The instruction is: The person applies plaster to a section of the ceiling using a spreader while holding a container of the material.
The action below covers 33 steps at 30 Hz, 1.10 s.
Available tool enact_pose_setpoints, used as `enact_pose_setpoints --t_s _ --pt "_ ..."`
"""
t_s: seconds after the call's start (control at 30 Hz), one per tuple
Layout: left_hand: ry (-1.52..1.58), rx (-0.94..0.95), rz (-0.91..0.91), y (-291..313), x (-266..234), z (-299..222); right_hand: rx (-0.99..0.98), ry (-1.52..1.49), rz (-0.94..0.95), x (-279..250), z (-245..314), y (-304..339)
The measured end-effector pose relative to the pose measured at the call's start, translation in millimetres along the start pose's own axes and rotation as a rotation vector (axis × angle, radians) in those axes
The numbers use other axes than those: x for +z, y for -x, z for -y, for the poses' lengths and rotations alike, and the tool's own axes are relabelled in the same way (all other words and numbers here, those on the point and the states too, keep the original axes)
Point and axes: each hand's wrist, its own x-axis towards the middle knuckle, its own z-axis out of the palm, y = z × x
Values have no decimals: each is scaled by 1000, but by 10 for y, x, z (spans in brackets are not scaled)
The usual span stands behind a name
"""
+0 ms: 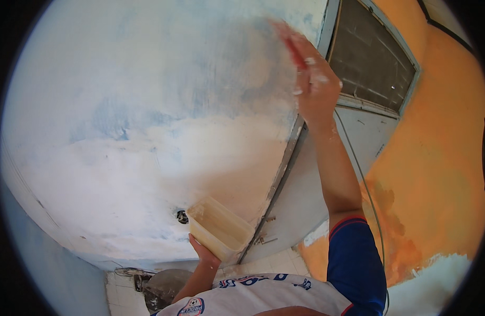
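Observation:
My right hand [318,87] is raised at the upper right, in front of the wall beside the door frame. Its fingers close on a red scraper [292,46], blurred by motion, so its blade is unclear and contact with the wall cannot be judged. White smears mark the knuckles. Low in the middle, my left hand [204,254] grips a cream rectangular plastic tub [213,238] from its lower left side. The tub tilts, with pale residue inside. Behind both hands spreads the wall [137,174], coated in patchy white over blue.
A grey door [300,187] with a dark panel [371,58] stands at the right, before an orange wall [437,158]. A thin cable [361,168] hangs across them. Near the tub is a wall hole with wires [182,217]. A round grey container [168,284] sits on the tiled floor [118,295].

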Motion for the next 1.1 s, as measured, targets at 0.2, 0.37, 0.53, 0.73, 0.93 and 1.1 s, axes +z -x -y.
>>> enact_pose_setpoints --t_s 0.2,0.37,0.53,0.73,0.93,1.1 --pt "6 20 21 28 159 43 -175 446 199 458 -163 266" --pt "25 57 -63 -56 -168 69 -271 329 329 498 35 1561" --pt "16 149 -37 -31 152 69 -241 97 238 94 -185 1450" --pt "1 127 -43 -66 259 172 -121 366 112 146 -957 449" --pt "-36 178 -182 -48 46 116 -157 195 383 49 -535 2324" --pt "-42 207 -221 -42 164 172 -42 22 165 -232 -577 1700"
